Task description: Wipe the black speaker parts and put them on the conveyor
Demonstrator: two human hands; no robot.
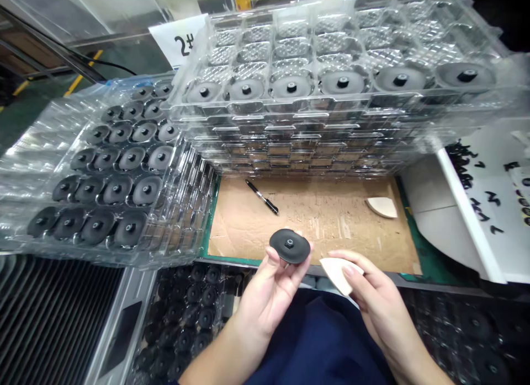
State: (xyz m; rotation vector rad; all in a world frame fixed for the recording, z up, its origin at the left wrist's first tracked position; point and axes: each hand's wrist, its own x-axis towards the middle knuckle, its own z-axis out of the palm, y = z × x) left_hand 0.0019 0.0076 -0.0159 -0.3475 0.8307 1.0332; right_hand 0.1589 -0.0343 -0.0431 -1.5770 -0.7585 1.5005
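Note:
My left hand grips a black oval disc by its edges, with the small raised hub at its middle facing up. To its right, my right hand pinches a cream-coloured wedge-shaped pad between thumb and fingers. A small gap separates pad and disc. Both hands are above the front edge of a cardboard-covered bench. Another cream wedge pad lies at the right of the cardboard, and a black pen rests towards its back left.
Stacked clear plastic trays stand behind the cardboard, with a row of discs in the top one. More trays filled with discs stand at left. A white bin with handwriting borders the right. Disc-filled trays sit below the bench edge.

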